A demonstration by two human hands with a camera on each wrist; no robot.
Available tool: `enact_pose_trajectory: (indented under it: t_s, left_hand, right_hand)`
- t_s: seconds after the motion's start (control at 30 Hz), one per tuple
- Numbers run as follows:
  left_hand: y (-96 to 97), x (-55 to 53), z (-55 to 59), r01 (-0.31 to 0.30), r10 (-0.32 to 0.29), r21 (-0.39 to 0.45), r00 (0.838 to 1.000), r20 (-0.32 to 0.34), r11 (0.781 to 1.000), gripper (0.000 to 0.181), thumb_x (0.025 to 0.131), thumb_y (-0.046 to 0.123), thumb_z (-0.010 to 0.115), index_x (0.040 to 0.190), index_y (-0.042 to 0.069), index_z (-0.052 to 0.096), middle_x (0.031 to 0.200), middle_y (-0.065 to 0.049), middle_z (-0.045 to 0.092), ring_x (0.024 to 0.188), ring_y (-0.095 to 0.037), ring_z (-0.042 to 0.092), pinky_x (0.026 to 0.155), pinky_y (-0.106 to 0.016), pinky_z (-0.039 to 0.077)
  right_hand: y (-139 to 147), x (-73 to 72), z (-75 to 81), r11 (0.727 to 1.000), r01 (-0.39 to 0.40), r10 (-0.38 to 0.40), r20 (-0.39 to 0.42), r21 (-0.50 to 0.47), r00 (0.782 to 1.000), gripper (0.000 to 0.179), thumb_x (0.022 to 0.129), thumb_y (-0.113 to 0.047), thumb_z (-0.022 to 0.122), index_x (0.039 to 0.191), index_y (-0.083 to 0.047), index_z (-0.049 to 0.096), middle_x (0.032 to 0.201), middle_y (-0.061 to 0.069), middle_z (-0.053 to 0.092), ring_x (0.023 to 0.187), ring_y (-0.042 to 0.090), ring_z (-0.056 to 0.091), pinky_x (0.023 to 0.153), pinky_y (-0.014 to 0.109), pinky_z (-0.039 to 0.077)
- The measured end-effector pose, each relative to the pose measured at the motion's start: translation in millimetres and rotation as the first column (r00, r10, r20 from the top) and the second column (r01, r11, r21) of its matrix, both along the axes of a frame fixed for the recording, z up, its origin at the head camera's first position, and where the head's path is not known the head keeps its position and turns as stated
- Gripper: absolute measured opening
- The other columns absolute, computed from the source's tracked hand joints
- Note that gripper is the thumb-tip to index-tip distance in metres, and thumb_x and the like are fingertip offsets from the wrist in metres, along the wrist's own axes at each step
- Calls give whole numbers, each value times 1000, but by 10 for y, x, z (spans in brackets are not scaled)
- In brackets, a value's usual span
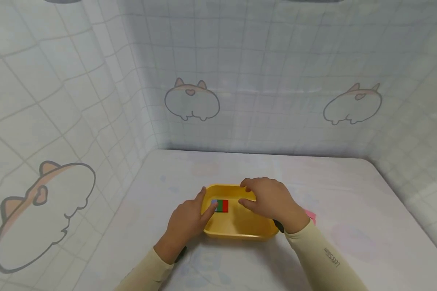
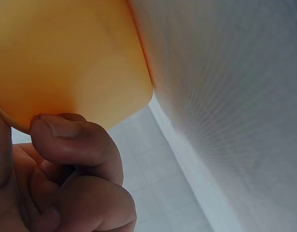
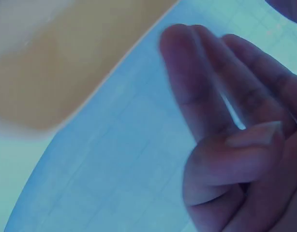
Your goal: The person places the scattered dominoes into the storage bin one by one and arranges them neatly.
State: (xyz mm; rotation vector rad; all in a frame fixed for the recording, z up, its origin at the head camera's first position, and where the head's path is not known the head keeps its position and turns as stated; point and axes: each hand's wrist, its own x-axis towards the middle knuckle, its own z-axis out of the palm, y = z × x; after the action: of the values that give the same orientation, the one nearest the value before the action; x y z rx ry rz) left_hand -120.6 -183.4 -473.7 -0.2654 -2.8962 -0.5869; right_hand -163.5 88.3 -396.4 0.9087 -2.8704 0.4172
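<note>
Our left hand (image 1: 187,216) grips the left wall of a yellow plastic tray (image 1: 240,226), its thumb over the inner side; the left wrist view shows bent digits at the wall. Our right hand (image 1: 271,198) is above the tray's right part, fingers loosely bent and grasping nothing; in the right wrist view its fingertips stand apart from the tray wall.

On the tray floor, toward the left, we see a small flat piece striped pale blue, green and red (image 1: 222,206). Our left thumb tip overlaps its left end in the head view, and we cannot tell whether the two touch.

We wear cream sleeves (image 1: 324,254), and the right one carries dark lettering that seems to read "LetsSlim". Just right of the tray, partly hidden by our right wrist, lies a pink item (image 1: 310,216) too covered to name.

The tray sits on a pale table (image 1: 349,194) with faint pastel prints. Beyond the far edge and along the left hangs a white grid-patterned curtain (image 1: 269,60) with cartoon corgi drawings (image 1: 192,101).
</note>
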Motion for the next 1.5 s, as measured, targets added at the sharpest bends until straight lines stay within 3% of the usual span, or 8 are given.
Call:
enact_pose_trajectory:
  t_s: [0.23,0.5,0.77,0.97,1.13,1.3,1.4,1.5]
  left_hand:
    - [-14,7,-27,-11,11,7,1000,17,1000,89,104,75,36,159,7,46,59,6,48,58,-14,57,51,-33,48]
    - [-4,-6,-28,-8,8,0,1000,7,1000,92,102,78,31,159,7,47,62,5,51,62,-16,61,52,-34,49]
    - [-6,-4,-4,-7,7,-4,1000,5,1000,91,103,77,31,159,6,46,58,6,46,59,-14,58,52,-33,49]
    - [10,8,11,-14,14,7,999,31,1000,90,103,76,33,160,7,44,59,5,46,56,-13,54,50,-32,46]
    - [10,-5,-7,-3,3,-3,1000,3,1000,91,103,77,30,159,6,46,58,6,46,57,-12,54,51,-32,47]
    - [13,-9,-15,-9,9,3,1000,13,1000,89,104,75,33,160,7,45,58,6,45,56,-12,52,50,-32,46]
    - [18,-4,-13,-10,10,1,1000,12,1000,86,105,73,36,160,7,45,58,6,46,57,-13,55,50,-33,47]
    - [28,-4,-10,-14,14,-4,1000,0,1000,85,105,72,37,159,7,47,62,3,53,61,-16,61,53,-35,50]
  right_hand:
    - [366,18,-82,992,41,-56,-129,-120,990,34,92,-41,82,118,-20,75,102,-7,75,74,6,63,60,30,50]
    - [848,71,-272,956,133,-188,-200,-261,962,31,94,-38,80,114,-16,75,93,-6,75,71,12,64,57,31,48]
    - [1145,72,-423,915,294,-339,-133,-277,931,32,96,-38,78,116,-12,74,95,-2,75,70,12,63,55,32,49]
    - [1318,57,-449,868,379,-436,-125,-322,891,28,95,-33,78,112,-11,74,89,-2,75,68,16,66,52,34,48]
    - [1429,38,-448,833,461,-497,-48,-305,867,31,96,-35,75,113,-9,73,91,2,76,68,18,65,52,33,47]
    - [1504,-3,-459,812,548,-543,87,-199,835,40,98,-42,70,118,-8,71,95,5,75,72,21,65,56,36,48]
    - [1541,-19,-459,794,598,-573,197,-107,796,47,97,-47,68,120,-7,69,98,8,74,77,24,65,58,38,50]
    - [1581,-27,-452,764,645,-613,303,-7,730,53,95,-50,68,123,-6,68,103,14,73,81,30,65,58,42,51]
